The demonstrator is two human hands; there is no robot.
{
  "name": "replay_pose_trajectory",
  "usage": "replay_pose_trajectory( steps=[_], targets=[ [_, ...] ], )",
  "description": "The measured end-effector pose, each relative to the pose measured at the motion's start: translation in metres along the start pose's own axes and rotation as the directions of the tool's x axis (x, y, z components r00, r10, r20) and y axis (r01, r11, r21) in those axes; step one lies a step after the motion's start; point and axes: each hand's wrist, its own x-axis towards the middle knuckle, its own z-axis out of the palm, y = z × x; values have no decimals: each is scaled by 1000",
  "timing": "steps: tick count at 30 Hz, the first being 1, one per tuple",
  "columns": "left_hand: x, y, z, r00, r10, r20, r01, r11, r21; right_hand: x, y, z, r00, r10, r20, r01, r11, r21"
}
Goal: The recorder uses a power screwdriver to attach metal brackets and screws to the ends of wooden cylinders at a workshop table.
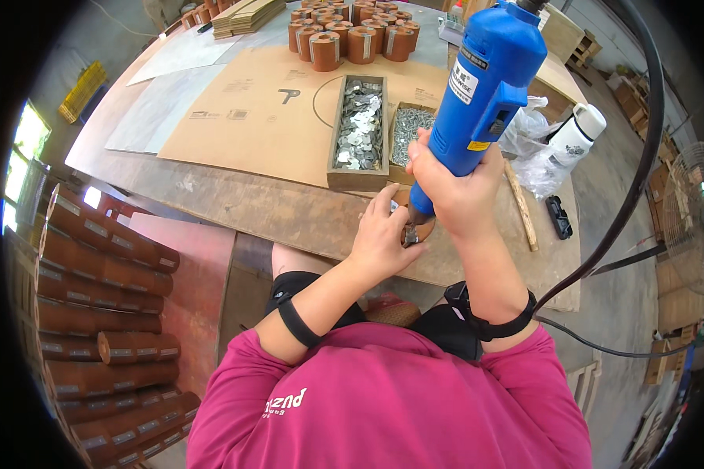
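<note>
My right hand (463,191) is wrapped round the body of a large blue power screwdriver (485,66), tilted with its tip down at the table's near edge. Beside that tip, my left hand (378,241) has its thumb and fingers closed about a small brown round piece (425,230), largely hidden by the fingers and the tool. Just beyond my hands stands a wooden box of flat metal pieces (360,125). To its right is a cardboard box of small screws or nails (411,129), partly covered by my right hand.
Several brown ring-shaped rolls (325,51) stand at the table's far side, past a cardboard sheet (242,117). On the right are a white bottle (579,133), a wooden stick (522,207) and a black cable (641,172). Longer brown rolls (105,313) are stacked at left.
</note>
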Motion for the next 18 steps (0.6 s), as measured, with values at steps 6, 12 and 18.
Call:
replay_pose_trajectory(
  steps=[6,12,18],
  targets=[
    [0,3,-3,998,-64,29,66,994,-85,-2,-2,3,999,24,-33,-21,996,88],
    [0,4,-2,1000,-29,1,29,998,-58,-3,0,-1,1000,10,-17,-9,995,103],
    [0,9,-5,1000,18,-26,-18,1000,24,-3,0,-10,994,108,-22,-100,968,230]
  ],
)
